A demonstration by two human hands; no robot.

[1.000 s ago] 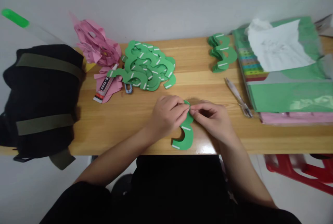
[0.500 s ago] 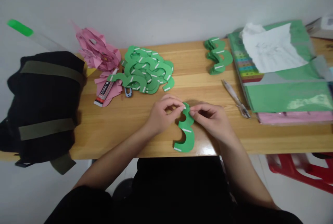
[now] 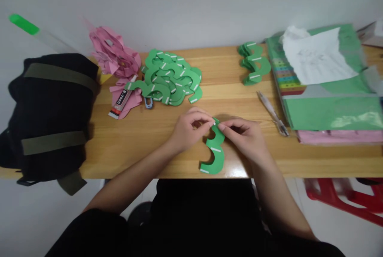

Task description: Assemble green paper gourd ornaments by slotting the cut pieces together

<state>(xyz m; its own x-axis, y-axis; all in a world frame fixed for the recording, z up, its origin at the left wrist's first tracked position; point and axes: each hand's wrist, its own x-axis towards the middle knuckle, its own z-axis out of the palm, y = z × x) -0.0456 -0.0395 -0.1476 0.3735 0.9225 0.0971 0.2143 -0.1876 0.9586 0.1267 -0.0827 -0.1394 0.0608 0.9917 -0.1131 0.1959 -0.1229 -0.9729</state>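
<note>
A wavy green paper cutout [image 3: 220,161] with white strips across it lies near the table's front edge. At its far end my left hand [image 3: 191,128] is closed in a pinch, with a small white strip at the fingertips. My right hand [image 3: 243,134] pinches the right edge of the same end between thumb and forefinger. Beyond my hands a heap of similar green cutouts [image 3: 172,77] lies on the wooden table, and a smaller neat stack of green cutouts [image 3: 257,65] sits further right.
At the left are a black bag [image 3: 54,113], pink cutouts [image 3: 115,51] and a B-7000 glue tube [image 3: 121,101]. A small blue-grey clip-like piece [image 3: 149,103] is by the heap. On the right, a pen [image 3: 272,113] lies beside green folders [image 3: 332,109] topped by crumpled white paper [image 3: 320,57].
My right thumb and fingers have moved slightly towards the left fingertips at the cutout's far end. Both hands keep hold there, and the camera view has shifted a little.
</note>
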